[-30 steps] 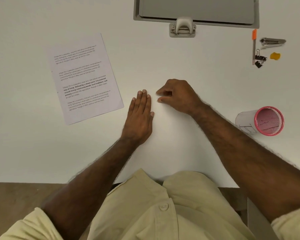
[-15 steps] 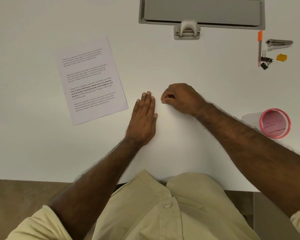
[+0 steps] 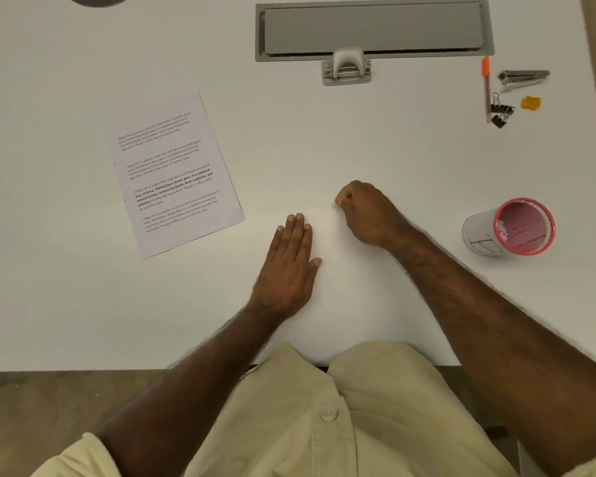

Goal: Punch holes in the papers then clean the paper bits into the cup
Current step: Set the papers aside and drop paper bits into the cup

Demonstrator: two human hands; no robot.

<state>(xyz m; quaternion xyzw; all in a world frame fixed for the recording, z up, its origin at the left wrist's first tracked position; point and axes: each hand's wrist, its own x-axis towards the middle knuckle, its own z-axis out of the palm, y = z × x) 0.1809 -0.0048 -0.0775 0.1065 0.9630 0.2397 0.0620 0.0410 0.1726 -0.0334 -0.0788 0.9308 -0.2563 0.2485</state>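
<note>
The right hand [image 3: 367, 215] has its fingers curled together; whether they pinch paper bits is unclear. The cup [image 3: 510, 227] lies at its 3 o'clock, mouth toward the camera. The left hand [image 3: 289, 263] lies flat on the tabletop [image 3: 324, 139], fingers together.

Single view only: head cam, worn by the person, looks fwd and steeply down onto the white table [image 3: 83, 287] from close above, wide-angle w/ visible bending at the edges. Person's shirt front [image 3: 324, 425] fills the bottom of frame, both forearms reach up into the centre, and the grey hatch [image 3: 372, 29] at the table's far side sits at the top. No 2nd cam, so no shared area.
</note>
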